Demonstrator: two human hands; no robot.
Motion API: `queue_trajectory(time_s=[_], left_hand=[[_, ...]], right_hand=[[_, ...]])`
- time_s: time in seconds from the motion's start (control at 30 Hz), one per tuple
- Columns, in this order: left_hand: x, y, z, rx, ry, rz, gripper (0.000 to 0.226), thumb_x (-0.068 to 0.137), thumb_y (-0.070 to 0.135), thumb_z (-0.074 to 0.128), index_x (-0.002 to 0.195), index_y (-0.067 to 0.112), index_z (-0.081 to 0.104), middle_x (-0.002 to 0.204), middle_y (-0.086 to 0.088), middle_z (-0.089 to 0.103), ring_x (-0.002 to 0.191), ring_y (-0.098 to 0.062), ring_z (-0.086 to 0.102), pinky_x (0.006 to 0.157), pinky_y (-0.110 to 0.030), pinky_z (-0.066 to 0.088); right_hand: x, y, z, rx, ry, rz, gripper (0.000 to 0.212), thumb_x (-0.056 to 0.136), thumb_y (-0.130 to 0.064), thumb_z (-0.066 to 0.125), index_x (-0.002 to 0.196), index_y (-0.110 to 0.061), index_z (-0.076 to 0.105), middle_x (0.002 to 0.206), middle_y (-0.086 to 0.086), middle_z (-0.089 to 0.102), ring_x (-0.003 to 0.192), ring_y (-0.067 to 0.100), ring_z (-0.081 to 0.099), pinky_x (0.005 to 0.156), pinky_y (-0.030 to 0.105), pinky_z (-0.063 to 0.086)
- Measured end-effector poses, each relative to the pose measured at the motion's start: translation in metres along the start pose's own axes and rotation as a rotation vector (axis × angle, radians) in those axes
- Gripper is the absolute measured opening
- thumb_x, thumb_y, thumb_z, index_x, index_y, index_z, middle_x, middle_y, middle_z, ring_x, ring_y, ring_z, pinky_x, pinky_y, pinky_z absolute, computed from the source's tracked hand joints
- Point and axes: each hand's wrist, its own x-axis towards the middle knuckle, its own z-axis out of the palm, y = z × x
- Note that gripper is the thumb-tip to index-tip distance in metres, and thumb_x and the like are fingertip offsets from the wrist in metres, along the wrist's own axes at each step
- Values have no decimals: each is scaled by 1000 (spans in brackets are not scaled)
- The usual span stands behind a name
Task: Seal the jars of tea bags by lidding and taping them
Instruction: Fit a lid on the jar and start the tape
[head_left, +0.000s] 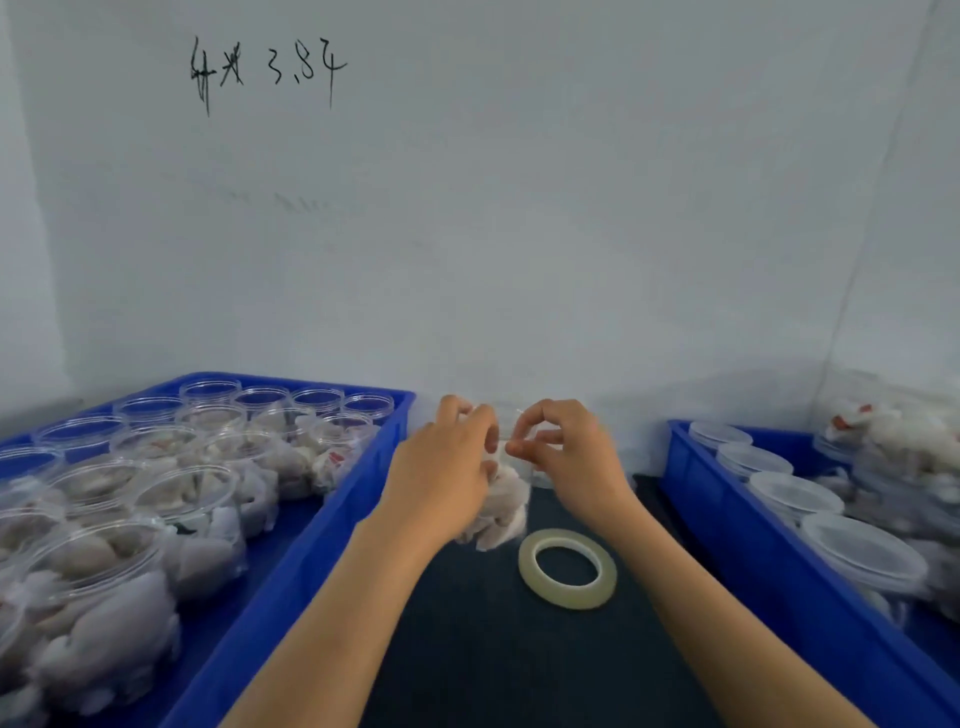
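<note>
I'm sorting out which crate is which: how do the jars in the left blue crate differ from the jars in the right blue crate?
The jars in the left crate have open mouths with no lids; the jars in the right crate carry clear lids. The left ones stand in several rows filling the crate; the lidded ones show as one row along the right crate's near wall, with more bagged goods behind. Both kinds are clear plastic, and both crates are blue.

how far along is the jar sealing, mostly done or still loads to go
Loads to go, it seems. Done: the right bin holds jars with lids on; whether they are taped is unclear. In hand: left hand and right hand work on one jar, tape roll beside it. Left: the left bin is full of open jars.
</note>
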Motion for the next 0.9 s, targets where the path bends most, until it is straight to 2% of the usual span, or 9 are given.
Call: queue_trajectory(time_s=[0.13, 0.2, 0.3, 0.4, 0.5, 0.57, 0.63, 0.8, 0.9], left_hand=[[-23, -2, 57, -180, -71, 8, 20, 93, 39, 59, 100, 33, 41, 131, 13, 34, 83, -1, 50, 56, -12, 30], [-33, -7, 80, -288, -59, 3, 30, 90, 42, 63, 112, 36, 42, 135, 20, 29, 96, 0, 53, 67, -12, 37], [-43, -13, 104, -542, 21, -113, 75, 79, 37, 77, 134, 42, 27, 136, 24, 34, 109, 6, 49, 85, -18, 47], [-46, -19, 123, -780, 89, -271, 98, 66, 37, 87, 137, 46, 19, 124, 35, 39, 109, 13, 45, 84, -11, 42], [-43, -25, 138, -855, 21, -359, 103, 62, 35, 90, 134, 45, 17, 121, 26, 45, 108, 4, 52, 78, -11, 42], [-42, -29, 147, -871, -7, -362, 103, 62, 30, 90, 132, 45, 16, 121, 21, 48, 104, 5, 55, 74, -10, 44], [-41, -35, 154, -900, 8, -371, 103, 61, 24, 91, 132, 42, 18, 121, 17, 52, 104, 3, 57, 79, -14, 47], [-38, -45, 164, -962, 7, -378, 111, 56, 26, 92, 140, 37, 20, 124, 11, 54, 111, -8, 58, 93, -35, 52], [-34, -48, 169, -980, 34, -369, 106, 45, 40, 87, 131, 49, 26, 114, 20, 58, 104, 0, 61, 83, -25, 52]], right_hand=[[-28, 43, 7, -5, -2, 131, 25, 78, -14, 77, 69, -29, 60, 98, -2, 62, 82, 9, 66, 79, 39, 56], [-38, 56, 12, 15, 15, 156, 27, 75, -13, 79, 67, -32, 61, 98, -5, 61, 85, 6, 64, 83, 39, 54], [-43, 68, 20, 9, 55, 157, 27, 73, -16, 81, 66, -33, 61, 98, -13, 56, 86, 0, 59, 82, 33, 52], [-40, 70, 25, 12, 61, 171, 25, 74, -17, 80, 66, -33, 62, 99, -16, 54, 87, 1, 57, 82, 32, 51], [-35, 71, 31, 36, 58, 148, 24, 74, -12, 80, 68, -28, 63, 98, -14, 54, 88, 3, 57, 85, 26, 47], [-31, 71, 36, 35, 46, 136, 24, 74, -11, 80, 69, -27, 63, 99, -15, 53, 89, 2, 56, 79, 16, 43], [-28, 73, 41, 42, 30, 129, 22, 75, -11, 80, 70, -26, 63, 101, -16, 53, 92, 4, 56, 76, 9, 41], [-20, 84, 47, 59, -9, 111, 19, 75, -15, 80, 75, -26, 65, 104, -12, 52, 97, 8, 57, 87, 23, 48], [-16, 95, 45, 98, -57, 76, 19, 79, -18, 78, 80, -31, 64, 106, -15, 52, 98, 4, 59, 86, 22, 50]])
